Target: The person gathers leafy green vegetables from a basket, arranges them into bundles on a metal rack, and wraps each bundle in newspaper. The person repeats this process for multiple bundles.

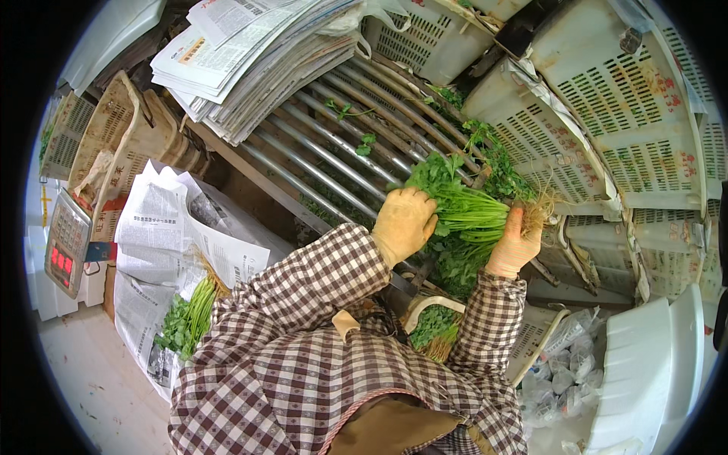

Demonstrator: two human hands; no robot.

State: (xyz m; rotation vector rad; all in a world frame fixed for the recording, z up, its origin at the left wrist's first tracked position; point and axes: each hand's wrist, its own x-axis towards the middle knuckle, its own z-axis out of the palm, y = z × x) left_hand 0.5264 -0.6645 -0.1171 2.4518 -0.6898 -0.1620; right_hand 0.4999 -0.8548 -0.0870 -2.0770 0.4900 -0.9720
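A bunch of leafy green herbs with pale stems and roots (475, 213) lies across a rack of metal bars (324, 151). My gloved right hand (516, 242) is closed round its root end, with the thin roots sticking out past the fingers. At the leafy end is my gloved left hand (405, 223), its fingers curled against the leaves; whether it grips any of them is hidden. More loose greens lie under and behind the bunch. Another rooted bunch (196, 310) rests on newspaper sheets (153, 227) at the left.
A thick newspaper stack (256, 68) sits on the rack's far left end. A scale with a lit display (68, 244) stands at the far left, near plastic crates (108, 125). Slotted crates (614, 102) line the right. A crate with greens (435, 327) is close to my body, near plastic bags (569, 369).
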